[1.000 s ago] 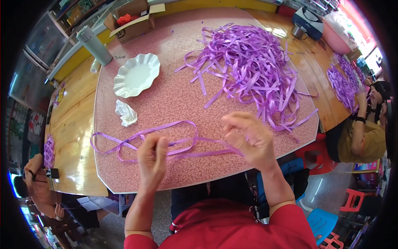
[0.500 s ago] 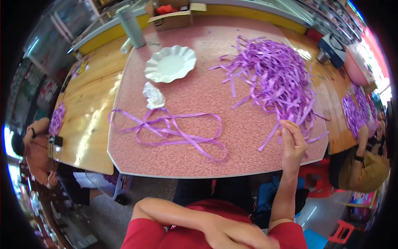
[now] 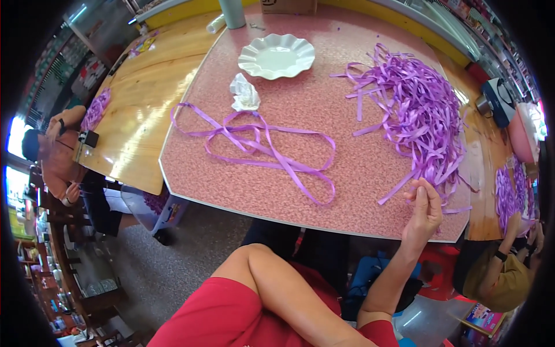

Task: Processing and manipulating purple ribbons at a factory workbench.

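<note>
My right hand point(image 3: 425, 209) is raised at the near right edge of the table, fingers bent together in a pinch. Whatever lies between the fingertips, if anything, is too small to make out. Just beyond it spreads a big tangled heap of purple ribbons point(image 3: 425, 113), with loose ends near my fingers. My left forearm point(image 3: 300, 292) crosses my body toward the right, and its hand is beyond the lower edge of the picture. A long purple ribbon point(image 3: 289, 165) lies in loose loops on the pink table's middle left.
A white scalloped dish point(image 3: 277, 56) and a crumpled white tissue point(image 3: 244, 92) sit beyond the loops. A pale green bottle point(image 3: 232, 13) and cardboard box point(image 3: 289, 6) stand at the back. Other people point(image 3: 63, 153) work at both sides, with purple ribbons point(image 3: 511, 188) at the right.
The view has shifted, so the table appears higher and turned. My left hand has left the picture at the bottom; my right hand stays pinched beside the heap.
</note>
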